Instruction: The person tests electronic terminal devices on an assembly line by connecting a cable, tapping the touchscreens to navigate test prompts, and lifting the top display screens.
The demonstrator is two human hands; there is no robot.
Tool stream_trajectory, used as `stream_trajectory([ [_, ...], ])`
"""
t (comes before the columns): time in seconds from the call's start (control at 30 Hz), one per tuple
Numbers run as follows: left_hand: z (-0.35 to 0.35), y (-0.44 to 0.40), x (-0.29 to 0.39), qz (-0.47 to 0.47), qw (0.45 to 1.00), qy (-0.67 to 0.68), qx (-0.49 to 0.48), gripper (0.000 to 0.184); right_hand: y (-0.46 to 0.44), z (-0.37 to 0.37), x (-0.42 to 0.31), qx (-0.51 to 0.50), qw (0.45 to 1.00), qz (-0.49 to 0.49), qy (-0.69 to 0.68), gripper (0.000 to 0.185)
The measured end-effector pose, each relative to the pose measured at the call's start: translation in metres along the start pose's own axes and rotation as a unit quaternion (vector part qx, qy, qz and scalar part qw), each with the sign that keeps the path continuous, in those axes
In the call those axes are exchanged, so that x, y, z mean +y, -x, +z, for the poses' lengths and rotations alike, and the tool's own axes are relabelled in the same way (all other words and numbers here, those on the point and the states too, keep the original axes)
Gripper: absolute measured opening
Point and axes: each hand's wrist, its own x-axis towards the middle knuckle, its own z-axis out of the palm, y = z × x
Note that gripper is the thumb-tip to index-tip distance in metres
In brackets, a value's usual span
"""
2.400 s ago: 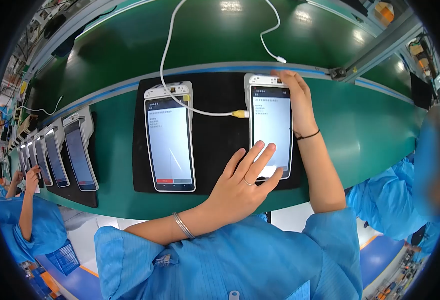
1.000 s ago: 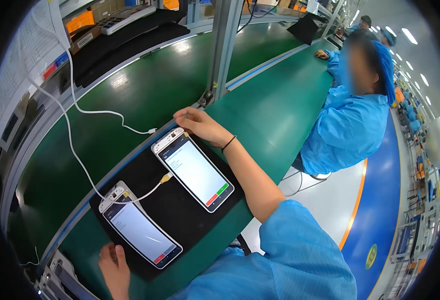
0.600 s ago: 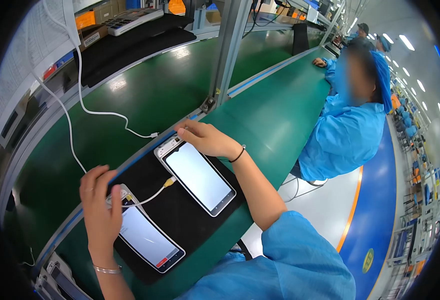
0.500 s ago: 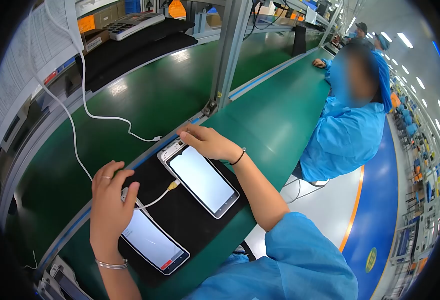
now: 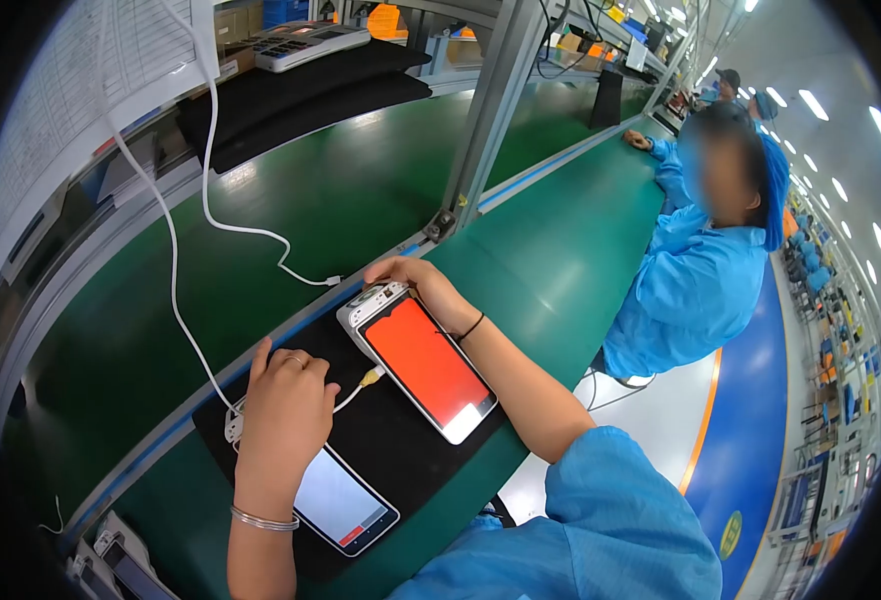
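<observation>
My right hand [image 5: 422, 288] wraps around the top end of a white handheld payment terminal [image 5: 465, 425], fingers behind its upper edge. That terminal is slightly tilted, its screen mostly red with a white patch at the bottom. My left hand [image 5: 285, 415] hovers over or rests on the top part of a second terminal [image 5: 345, 500]; contact cannot be made out. Its index finger stretches out, the others bend, and nothing shows in its grip. The second terminal has a pale screen with a small red block. A white cable with a yellowish plug [image 5: 370, 377] enters the first terminal's side.
A black mat [image 5: 415, 455] lies under both terminals on the green bench [image 5: 550, 260]. A loose white cable end [image 5: 332, 281] lies beyond the blue-lined rail. A metal post [image 5: 480, 130] stands ahead. A co-worker in blue [image 5: 695, 280] sits at right. More terminals [image 5: 125, 560] sit lower left.
The first terminal's screen has turned from white to red. My right hand has closed around its top end. My left hand's fingers have bent more, and the view has shifted slightly.
</observation>
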Motion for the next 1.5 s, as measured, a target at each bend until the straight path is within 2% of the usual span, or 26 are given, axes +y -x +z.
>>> stream_trajectory([
  [0.13,-0.001,-0.001,0.004,0.013,1.000,0.017,0.002,0.019,0.002,0.001,0.004,0.033,0.997,0.012,-0.074,0.024],
  [0.23,-0.004,0.004,0.001,0.020,1.000,0.017,-0.001,0.021,0.002,0.012,0.007,0.039,0.996,-0.023,-0.073,0.021],
  [0.33,0.006,0.004,0.004,0.026,0.999,0.016,-0.014,0.025,-0.002,0.012,0.015,0.051,0.983,-0.006,-0.176,0.019],
  [0.47,0.018,0.006,0.008,0.052,0.999,0.004,-0.014,0.027,-0.004,0.013,0.014,0.022,0.998,-0.044,-0.031,0.024],
  [0.53,0.022,0.009,0.008,0.056,0.998,0.000,-0.032,0.023,-0.002,0.014,0.013,0.006,1.000,-0.004,0.000,0.029],
  [0.67,0.032,0.008,0.007,0.062,0.998,-0.025,0.001,0.019,-0.001,0.016,0.011,0.006,0.998,-0.011,0.061,0.035],
  [0.77,0.039,0.009,0.008,0.073,0.996,-0.050,0.025,0.018,0.000,0.018,0.012,0.001,0.999,0.004,0.048,0.034],
  [0.87,0.039,0.008,0.010,0.088,0.994,-0.050,0.044,0.018,-0.002,0.018,0.016,0.011,0.996,-0.041,0.072,0.032],
  [1.03,0.039,0.012,0.010,0.098,0.993,-0.028,0.053,0.015,0.002,0.022,0.017,0.036,0.997,-0.060,0.018,0.019],
  [1.23,0.032,0.017,0.007,0.087,0.993,-0.055,0.060,0.005,0.004,0.029,0.026,0.040,0.997,-0.041,-0.042,0.017],
  [1.37,0.029,0.019,0.007,0.086,0.994,-0.026,0.066,0.004,0.003,0.032,0.029,0.009,0.998,-0.059,-0.029,0.020],
  [1.5,0.036,0.018,0.012,0.073,0.990,-0.095,0.068,0.004,0.006,0.036,0.024,0.018,0.998,-0.052,0.028,0.025],
])
